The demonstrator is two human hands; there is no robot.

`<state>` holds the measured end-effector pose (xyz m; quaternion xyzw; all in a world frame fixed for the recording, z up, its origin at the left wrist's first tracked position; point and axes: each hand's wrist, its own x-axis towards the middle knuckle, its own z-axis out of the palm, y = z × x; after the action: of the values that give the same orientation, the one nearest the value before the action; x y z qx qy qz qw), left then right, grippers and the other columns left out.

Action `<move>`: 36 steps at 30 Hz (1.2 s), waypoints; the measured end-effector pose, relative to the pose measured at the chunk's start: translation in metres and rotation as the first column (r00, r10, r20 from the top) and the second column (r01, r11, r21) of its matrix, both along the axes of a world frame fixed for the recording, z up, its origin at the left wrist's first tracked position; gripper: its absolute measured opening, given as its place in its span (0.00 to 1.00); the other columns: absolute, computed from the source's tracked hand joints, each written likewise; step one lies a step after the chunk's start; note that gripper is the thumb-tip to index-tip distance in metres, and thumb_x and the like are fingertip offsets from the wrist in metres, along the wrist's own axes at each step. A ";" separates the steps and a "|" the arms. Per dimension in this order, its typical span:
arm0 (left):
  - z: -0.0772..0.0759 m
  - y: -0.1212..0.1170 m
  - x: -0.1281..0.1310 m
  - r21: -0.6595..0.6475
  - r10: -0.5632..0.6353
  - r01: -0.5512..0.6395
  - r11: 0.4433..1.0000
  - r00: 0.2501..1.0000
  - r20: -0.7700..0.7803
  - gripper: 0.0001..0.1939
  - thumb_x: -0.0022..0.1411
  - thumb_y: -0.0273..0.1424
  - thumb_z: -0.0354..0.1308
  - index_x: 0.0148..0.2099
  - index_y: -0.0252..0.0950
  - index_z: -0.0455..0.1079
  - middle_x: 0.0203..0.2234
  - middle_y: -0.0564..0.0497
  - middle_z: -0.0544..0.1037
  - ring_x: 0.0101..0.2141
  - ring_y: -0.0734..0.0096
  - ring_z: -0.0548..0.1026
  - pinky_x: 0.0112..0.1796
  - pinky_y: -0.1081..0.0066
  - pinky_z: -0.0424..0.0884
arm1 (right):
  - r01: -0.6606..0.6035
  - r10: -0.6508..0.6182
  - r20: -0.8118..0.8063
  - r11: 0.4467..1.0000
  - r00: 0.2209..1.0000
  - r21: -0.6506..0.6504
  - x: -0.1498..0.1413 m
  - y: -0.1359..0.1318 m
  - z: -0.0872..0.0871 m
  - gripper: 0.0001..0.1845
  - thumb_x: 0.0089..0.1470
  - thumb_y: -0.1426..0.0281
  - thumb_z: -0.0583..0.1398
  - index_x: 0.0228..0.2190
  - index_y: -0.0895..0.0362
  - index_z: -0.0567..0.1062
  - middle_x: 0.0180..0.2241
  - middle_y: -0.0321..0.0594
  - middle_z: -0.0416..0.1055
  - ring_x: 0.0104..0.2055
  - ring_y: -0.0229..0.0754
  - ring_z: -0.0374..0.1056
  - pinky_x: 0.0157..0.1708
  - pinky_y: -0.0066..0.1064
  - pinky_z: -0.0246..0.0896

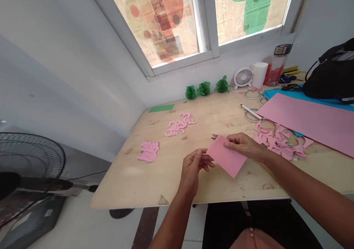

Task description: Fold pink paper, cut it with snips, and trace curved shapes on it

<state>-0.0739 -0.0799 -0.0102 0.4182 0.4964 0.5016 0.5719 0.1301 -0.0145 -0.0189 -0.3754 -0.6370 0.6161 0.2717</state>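
A folded-looking square of pink paper (226, 159) is held tilted above the near part of the table. My right hand (245, 144) grips its upper right edge, thumb on top and the other fingers partly hidden. At the left corner, my left hand (195, 164) pinches the paper between thumb and forefinger, its other fingers loosely curled below. Dark scissor tips (214, 136) poke out behind the paper's top corner; their handles are hidden, and I cannot tell whether they lie on the table.
Pink cut-outs (148, 151) and curly pink pieces (181, 124) lie left. Pink scraps (279, 140), a white pen (251, 112) and a large pink sheet (309, 118) are right. Green paper ornaments (204, 88), a small fan (243, 77) and a bottle (278, 65) stand behind.
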 end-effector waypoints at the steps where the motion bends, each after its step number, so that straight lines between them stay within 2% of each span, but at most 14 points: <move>1: 0.000 0.000 -0.002 -0.006 -0.005 0.005 1.000 1.000 -0.009 0.20 0.58 0.44 0.56 0.38 0.30 0.74 0.25 0.44 0.78 0.24 0.69 0.74 0.24 0.73 0.64 | 0.010 -0.010 -0.002 1.000 1.000 -0.002 0.000 0.000 -0.001 0.24 0.50 0.48 0.59 0.24 0.58 0.66 0.21 0.32 0.60 0.21 0.32 0.55 0.21 0.26 0.45; 5: 0.002 0.000 -0.003 0.001 -0.016 0.016 1.000 0.996 -0.092 0.14 0.54 0.39 0.60 0.34 0.32 0.73 0.27 0.44 0.79 0.24 0.71 0.75 0.25 0.74 0.65 | 0.021 -0.021 -0.002 1.000 1.000 -0.007 0.000 0.000 0.000 0.25 0.50 0.48 0.59 0.23 0.58 0.65 0.21 0.32 0.60 0.21 0.32 0.55 0.21 0.26 0.44; 12: 0.006 0.002 0.000 0.044 0.033 -0.024 0.999 0.978 -0.204 0.09 0.54 0.36 0.59 0.30 0.34 0.70 0.23 0.49 0.77 0.23 0.73 0.73 0.23 0.75 0.63 | 0.015 -0.015 0.010 1.000 1.000 0.003 -0.001 0.000 0.000 0.25 0.49 0.48 0.59 0.22 0.57 0.64 0.20 0.32 0.59 0.20 0.31 0.54 0.21 0.27 0.42; 20: -0.003 0.003 -0.006 0.100 0.096 -0.069 0.993 0.950 -0.297 0.07 0.53 0.33 0.57 0.26 0.36 0.67 0.17 0.55 0.73 0.19 0.76 0.69 0.24 0.75 0.63 | 0.036 -0.036 0.035 0.999 0.999 0.024 0.000 0.000 -0.002 0.25 0.50 0.49 0.59 0.20 0.57 0.62 0.19 0.30 0.58 0.19 0.31 0.52 0.20 0.27 0.41; 25: -0.006 0.003 -0.009 0.082 0.120 -0.100 0.992 0.948 -0.294 0.07 0.53 0.34 0.56 0.26 0.36 0.67 0.17 0.55 0.73 0.19 0.76 0.70 0.23 0.76 0.63 | 0.046 -0.046 0.047 0.999 0.998 0.015 0.000 0.000 -0.003 0.24 0.49 0.49 0.59 0.21 0.57 0.63 0.19 0.31 0.59 0.20 0.32 0.54 0.20 0.27 0.42; 30: -0.002 0.001 -0.004 0.018 0.071 -0.069 0.997 0.965 -0.252 0.10 0.52 0.37 0.59 0.29 0.34 0.71 0.21 0.50 0.76 0.21 0.73 0.72 0.22 0.75 0.63 | 0.044 -0.045 0.052 0.999 0.998 0.027 -0.002 0.001 -0.004 0.25 0.49 0.48 0.59 0.22 0.57 0.64 0.19 0.31 0.59 0.20 0.32 0.53 0.20 0.27 0.42; 36: -0.001 0.002 0.001 -0.018 0.076 -0.080 0.997 0.979 -0.187 0.09 0.51 0.35 0.59 0.28 0.34 0.71 0.20 0.50 0.76 0.20 0.75 0.71 0.22 0.76 0.62 | 0.040 -0.042 0.060 0.998 0.997 0.041 -0.002 0.000 -0.004 0.26 0.49 0.47 0.59 0.21 0.57 0.63 0.19 0.31 0.58 0.20 0.32 0.53 0.20 0.27 0.43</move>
<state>-0.0729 -0.0783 -0.0116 0.4363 0.5700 0.4761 0.5080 0.1284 -0.0144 -0.0229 -0.4015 -0.6491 0.5860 0.2722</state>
